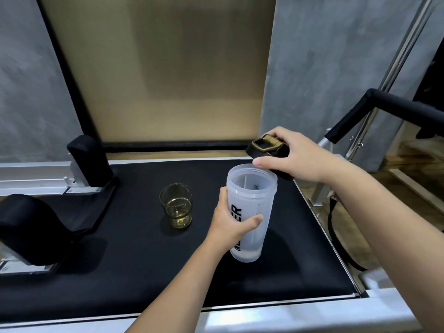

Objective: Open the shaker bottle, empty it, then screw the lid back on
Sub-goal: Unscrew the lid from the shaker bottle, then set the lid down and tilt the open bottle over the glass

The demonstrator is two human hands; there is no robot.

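A frosted clear shaker bottle [254, 203] with black lettering stands upright on the black padded surface [134, 260], its mouth open and its inside looking empty. My left hand [230, 224] grips its side. My right hand [295, 157] holds the black lid [262, 150] with a bronze loop handle, tilted, just above and behind the bottle's right rim. A short clear glass [176, 205] with yellowish liquid in its lower half stands to the left of the bottle.
Two black padded blocks [89, 159] [31, 227] on metal brackets stand at the left. A black padded bar [396, 109] and metal frame rise at the right, with a black strap [336, 236] hanging beside the platform's right edge. A tan panel stands behind.
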